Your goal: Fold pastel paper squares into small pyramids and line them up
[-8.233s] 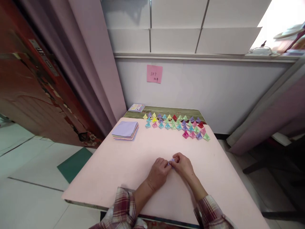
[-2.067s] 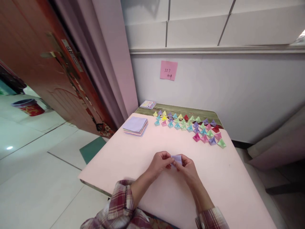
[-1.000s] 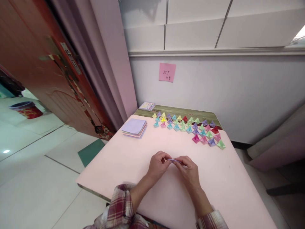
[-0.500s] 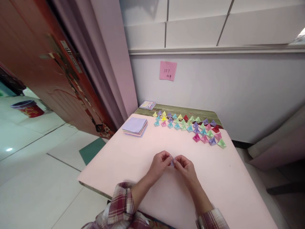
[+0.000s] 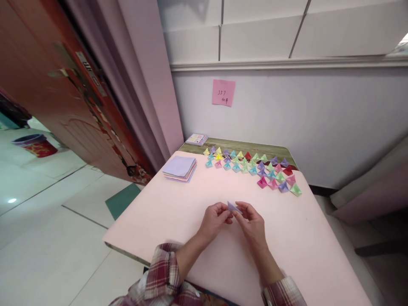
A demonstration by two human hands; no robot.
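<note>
A small folded piece of lilac origami paper [image 5: 234, 208] is pinched between both hands, over the near middle of the table. My left hand [image 5: 216, 219] grips its left side with thumb and fingertips. On the other side, my right hand [image 5: 251, 220] has its thumb and fingers closed on the paper. One pointed corner of the paper sticks up between the hands; part of it is hidden by the fingers. Beyond the hands lie rows of folded paper pieces [image 5: 262, 182] in pink, purple, green, blue, yellow and red. To the left rests a stack of square paper sheets [image 5: 179, 166], lilac on top.
The table has a pale pink cover [image 5: 153, 221] over a wood-patterned top [image 5: 270, 149]. A small packet [image 5: 196, 139] lies at its back left corner. On the wall is a pink note [image 5: 223, 92]. A red door [image 5: 41, 63] and a bin [image 5: 36, 145] stand left.
The lilac paper has been turned, so a pointed, triangular part now shows above the fingertips. My right hand's fingers have shifted and lifted slightly. The rows and the stack stay put.
</note>
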